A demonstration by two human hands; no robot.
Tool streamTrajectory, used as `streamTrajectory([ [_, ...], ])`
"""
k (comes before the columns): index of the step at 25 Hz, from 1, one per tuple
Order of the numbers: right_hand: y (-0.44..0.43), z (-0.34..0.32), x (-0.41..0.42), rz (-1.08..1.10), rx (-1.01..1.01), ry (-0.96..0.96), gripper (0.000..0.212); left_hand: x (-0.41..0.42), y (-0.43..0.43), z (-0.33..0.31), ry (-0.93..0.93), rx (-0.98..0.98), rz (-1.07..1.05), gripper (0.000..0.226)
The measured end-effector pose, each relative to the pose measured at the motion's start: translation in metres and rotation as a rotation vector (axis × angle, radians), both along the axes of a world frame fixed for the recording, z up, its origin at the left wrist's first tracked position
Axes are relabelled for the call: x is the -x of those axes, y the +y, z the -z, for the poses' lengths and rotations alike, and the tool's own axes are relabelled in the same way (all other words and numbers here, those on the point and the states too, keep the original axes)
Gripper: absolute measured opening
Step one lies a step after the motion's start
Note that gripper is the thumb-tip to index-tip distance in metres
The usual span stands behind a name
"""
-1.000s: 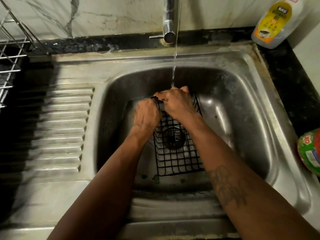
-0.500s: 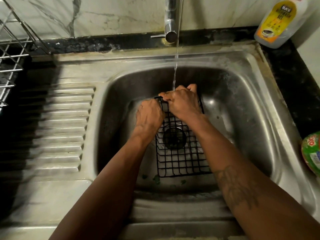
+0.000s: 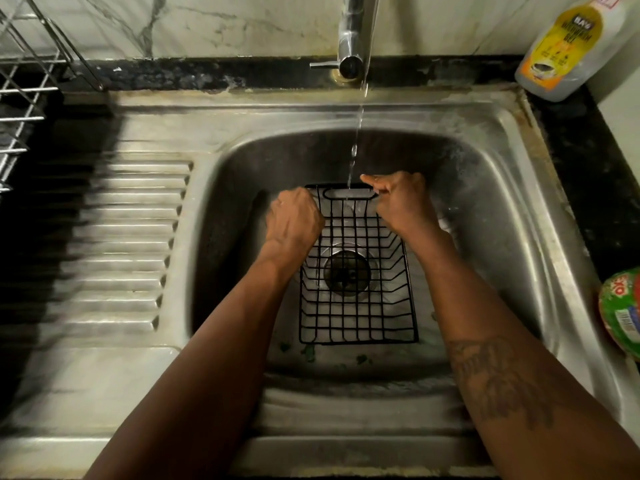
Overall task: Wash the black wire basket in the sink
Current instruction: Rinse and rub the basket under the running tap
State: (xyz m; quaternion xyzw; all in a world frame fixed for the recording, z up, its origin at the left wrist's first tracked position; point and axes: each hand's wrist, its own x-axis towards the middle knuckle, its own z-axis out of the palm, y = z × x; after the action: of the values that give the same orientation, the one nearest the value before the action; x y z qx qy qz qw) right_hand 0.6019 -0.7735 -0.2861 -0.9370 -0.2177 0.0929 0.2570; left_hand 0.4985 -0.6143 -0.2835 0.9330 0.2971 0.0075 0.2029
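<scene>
Head view: left hand [image 3: 294,220], right hand [image 3: 403,202] on basket [image 3: 356,318] (in sink [image 3: 502,188])

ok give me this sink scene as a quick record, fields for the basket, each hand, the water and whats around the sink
basket: black wire basket in the sink basin, over the drain
left hand: left hand grips the basket's far left corner
right hand: right hand grips its far right corner
water: thin stream from the tap, landing on the basket's far rim
right counter: dish liquid bottle, green packet
left side: metal dish rack
</scene>
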Motion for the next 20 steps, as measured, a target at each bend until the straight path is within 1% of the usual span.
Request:
streamTrajectory([
  [2,0.004,-0.001,0.003,-0.018,-0.018,0.001,0.063,0.001,0.002,0.000,-0.012,0.000,-0.010,0.023],
  [4,0.010,-0.002,0.008,-0.060,-0.051,-0.066,0.065,0.002,0.001,0.000,-0.016,-0.002,-0.022,0.021],
  [5,0.012,-0.003,0.012,-0.083,-0.080,-0.157,0.063,0.002,0.001,0.001,-0.017,-0.003,-0.036,0.019],
  [7,0.018,-0.003,0.021,-0.128,-0.157,-0.375,0.050,0.001,0.003,0.003,-0.039,0.013,-0.068,0.015],
  [8,0.020,-0.003,0.026,-0.159,-0.161,-0.415,0.043,0.001,0.003,0.004,-0.046,0.020,-0.074,0.014],
  [9,0.025,-0.004,0.030,-0.180,-0.127,-0.392,0.039,0.001,0.003,0.005,-0.045,0.023,-0.075,0.014],
  [10,0.029,-0.003,0.032,-0.181,-0.069,-0.320,0.038,0.001,0.003,0.004,-0.041,0.028,-0.075,0.015],
  [12,0.037,0.010,0.035,-0.181,0.116,-0.202,0.051,0.001,0.003,0.006,-0.028,0.046,-0.074,0.015],
  [14,0.044,0.024,0.045,-0.212,0.355,-0.191,0.069,0.000,0.001,0.005,-0.020,0.045,-0.072,0.012],
  [15,0.050,0.029,0.051,-0.209,0.458,-0.187,0.076,-0.001,0.002,0.006,-0.017,0.034,-0.062,0.012],
  [16,0.055,0.030,0.055,-0.199,0.527,-0.162,0.078,-0.002,0.002,0.006,-0.010,0.017,-0.044,0.013],
  [17,0.060,0.027,0.055,-0.186,0.543,-0.139,0.075,-0.002,0.002,0.007,0.005,0.010,-0.029,0.015],
  [18,0.064,0.024,0.051,-0.171,0.504,-0.096,0.068,-0.002,0.002,0.005,0.010,0.017,-0.023,0.016],
  [19,0.068,0.024,0.043,-0.145,0.392,0.003,0.062,-0.003,0.000,0.003,0.007,0.033,-0.020,0.017],
  [20,0.069,0.022,0.038,-0.098,0.208,0.184,0.060,-0.003,-0.002,0.000,0.002,0.051,-0.017,0.019],
])
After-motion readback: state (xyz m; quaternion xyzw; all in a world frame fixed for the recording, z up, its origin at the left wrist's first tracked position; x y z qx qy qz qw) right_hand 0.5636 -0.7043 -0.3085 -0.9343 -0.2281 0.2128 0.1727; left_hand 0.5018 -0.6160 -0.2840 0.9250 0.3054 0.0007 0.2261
